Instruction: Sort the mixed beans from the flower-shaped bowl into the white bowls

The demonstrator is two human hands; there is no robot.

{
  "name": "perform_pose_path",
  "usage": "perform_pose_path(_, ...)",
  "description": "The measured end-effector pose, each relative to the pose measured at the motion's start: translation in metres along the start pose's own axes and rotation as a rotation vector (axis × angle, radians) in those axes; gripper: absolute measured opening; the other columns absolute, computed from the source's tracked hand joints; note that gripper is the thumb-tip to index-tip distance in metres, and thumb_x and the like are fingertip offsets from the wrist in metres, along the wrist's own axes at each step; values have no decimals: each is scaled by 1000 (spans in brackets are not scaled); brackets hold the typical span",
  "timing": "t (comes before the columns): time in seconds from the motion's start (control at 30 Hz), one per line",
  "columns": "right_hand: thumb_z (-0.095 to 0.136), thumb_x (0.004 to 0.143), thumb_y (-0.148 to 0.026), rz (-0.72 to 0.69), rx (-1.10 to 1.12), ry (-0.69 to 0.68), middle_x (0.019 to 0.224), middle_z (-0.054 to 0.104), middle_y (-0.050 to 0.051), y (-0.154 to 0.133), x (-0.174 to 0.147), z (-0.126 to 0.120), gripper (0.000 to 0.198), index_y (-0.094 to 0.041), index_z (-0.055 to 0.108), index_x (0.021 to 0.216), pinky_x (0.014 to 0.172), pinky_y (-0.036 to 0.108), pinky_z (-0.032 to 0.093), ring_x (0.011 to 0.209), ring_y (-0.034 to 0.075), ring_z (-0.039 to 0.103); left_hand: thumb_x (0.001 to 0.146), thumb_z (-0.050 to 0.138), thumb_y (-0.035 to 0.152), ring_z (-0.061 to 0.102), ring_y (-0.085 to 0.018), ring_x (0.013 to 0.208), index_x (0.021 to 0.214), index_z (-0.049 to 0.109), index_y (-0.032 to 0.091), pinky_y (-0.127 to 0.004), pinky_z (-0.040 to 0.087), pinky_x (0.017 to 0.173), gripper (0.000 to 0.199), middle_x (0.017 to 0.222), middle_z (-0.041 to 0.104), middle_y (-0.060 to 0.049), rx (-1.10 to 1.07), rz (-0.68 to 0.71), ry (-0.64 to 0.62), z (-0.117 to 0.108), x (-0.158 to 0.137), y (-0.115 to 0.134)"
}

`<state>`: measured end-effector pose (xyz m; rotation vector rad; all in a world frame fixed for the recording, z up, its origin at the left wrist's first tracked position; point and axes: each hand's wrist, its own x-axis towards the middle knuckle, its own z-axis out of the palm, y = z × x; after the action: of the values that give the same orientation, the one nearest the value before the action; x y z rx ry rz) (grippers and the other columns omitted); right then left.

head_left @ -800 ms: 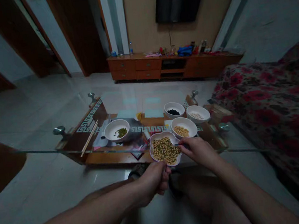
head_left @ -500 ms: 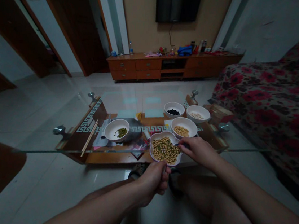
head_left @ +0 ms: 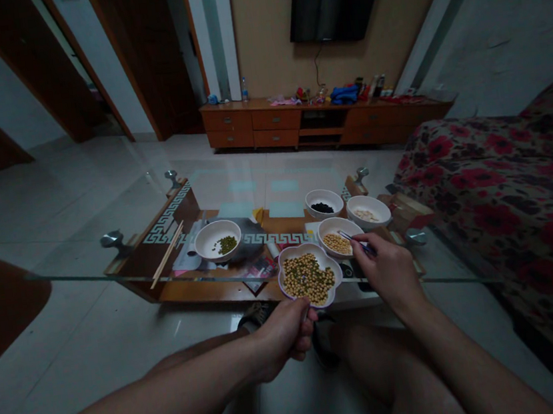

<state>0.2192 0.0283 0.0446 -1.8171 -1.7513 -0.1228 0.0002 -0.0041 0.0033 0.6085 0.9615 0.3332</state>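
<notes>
My left hand [head_left: 291,329] is closed on the near rim of a white flower-shaped bowl [head_left: 336,273] with a purplish edge. Yellow soybeans mixed with green beans fill much of it. My right hand [head_left: 387,267] pinches slim metal tweezers [head_left: 348,236], their tips over a round white bowl [head_left: 359,242] of soybeans. Behind that stand a white bowl [head_left: 309,201] of black beans and another white bowl [head_left: 384,210] with pale, flat pieces. At the left, a white bowl [head_left: 204,239] holds a small heap of green beans.
The bowls stand on a glass-topped table [head_left: 77,272], its near edge running just beyond my left hand. A pair of wooden chopsticks [head_left: 167,255] lies at the left. A flowered sofa [head_left: 498,206] flanks the right side. Further back is a wooden TV cabinet [head_left: 273,120].
My right hand has moved right and slightly up with the tweezers, from the flower-shaped bowl to the round soybean bowl. My left hand still holds the flower-shaped bowl in place.
</notes>
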Motion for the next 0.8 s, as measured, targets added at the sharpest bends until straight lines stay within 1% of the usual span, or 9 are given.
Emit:
perform_pose_path(0.1, 50, 87, -42, 68, -30, 16, 76, 72, 6, 0, 1, -3, 30, -20, 70, 94, 60, 27, 43, 63, 19, 65, 91, 35, 41, 22, -5, 38, 81, 45, 20, -21, 13, 42, 25, 55, 31, 10, 4, 5, 0, 1, -1, 1)
perform_pose_path(0.2, 51, 85, -41, 58, -11, 0, 76, 72, 5, -2, 0, -6, 28, -21, 70, 92, 60, 26, 42, 63, 18, 65, 92, 33, 39, 22, -5, 38, 81, 45, 20, -22, 13, 42, 25, 55, 31, 9, 11, -1, 17, 3, -1, 1)
perform_pose_path(0.27, 52, 84, -40, 8, 1, -66, 75, 72, 4, -4, -2, -6, 26, -22, 70, 90, 60, 26, 42, 62, 17, 64, 92, 33, 38, 22, -5, 38, 82, 45, 20, -22, 13, 42, 24, 54, 31, 10, 10, 0, 20, 3, -1, 1)
perform_pose_path(0.37, 53, 83, -38, -82, -5, -240, 75, 71, 3, -5, -6, -6, 22, -23, 69, 87, 58, 25, 40, 64, 16, 64, 91, 33, 38, 22, -5, 37, 81, 44, 20, -22, 12, 42, 24, 54, 31, 9, -3, 2, 12, 3, 0, 0)
perform_pose_path(0.43, 54, 81, -38, -103, -39, -329, 74, 70, 2, -5, -8, -6, 20, -24, 70, 84, 57, 24, 39, 66, 16, 63, 91, 34, 39, 22, -5, 38, 80, 44, 20, -22, 12, 42, 24, 55, 31, 9, -7, 2, 11, 3, 0, 0)
perform_pose_path(0.57, 55, 80, -37, -89, -97, -410, 73, 70, 2, -6, -10, -7, 19, -25, 70, 81, 55, 24, 36, 64, 16, 62, 92, 33, 41, 22, -5, 38, 81, 44, 20, -22, 12, 42, 26, 55, 31, 9, -3, 7, 9, 3, 0, 0)
perform_pose_path(0.8, 51, 83, -34, -129, -11, -492, 76, 70, 2, -9, -8, -4, 21, -24, 69, 84, 54, 23, 35, 64, 14, 62, 92, 34, 42, 21, -5, 38, 81, 44, 20, -21, 13, 42, 26, 56, 31, 10, 3, 0, 9, 4, -3, 2)
